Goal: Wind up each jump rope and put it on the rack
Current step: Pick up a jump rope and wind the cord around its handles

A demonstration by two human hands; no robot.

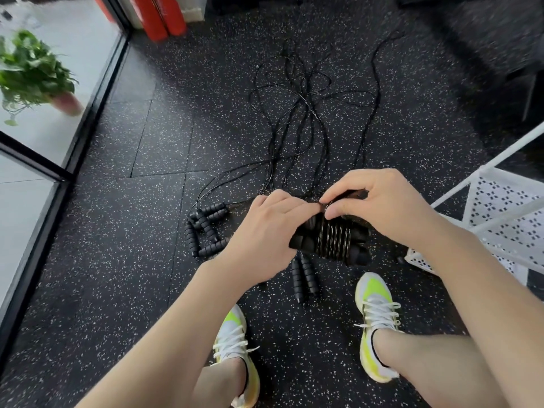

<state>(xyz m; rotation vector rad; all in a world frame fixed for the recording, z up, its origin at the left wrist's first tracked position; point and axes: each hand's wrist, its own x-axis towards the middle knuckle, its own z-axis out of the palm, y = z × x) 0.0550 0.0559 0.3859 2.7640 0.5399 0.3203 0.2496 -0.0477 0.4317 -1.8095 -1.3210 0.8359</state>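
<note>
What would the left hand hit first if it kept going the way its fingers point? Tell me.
The left hand points right, into the wound rope bundle it already holds; beyond that, probably the right hand.

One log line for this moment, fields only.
step: winding rope | left hand: grips handles | right hand: pinches cord at coil | rack: right, no rope visible | floor: other ropes loose

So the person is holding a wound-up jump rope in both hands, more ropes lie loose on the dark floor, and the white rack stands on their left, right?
Nearly. The head view shows the left hand and right hand holding the wound-up jump rope, and loose ropes on the dark floor. But the white rack stands on their right, not their left.
</note>
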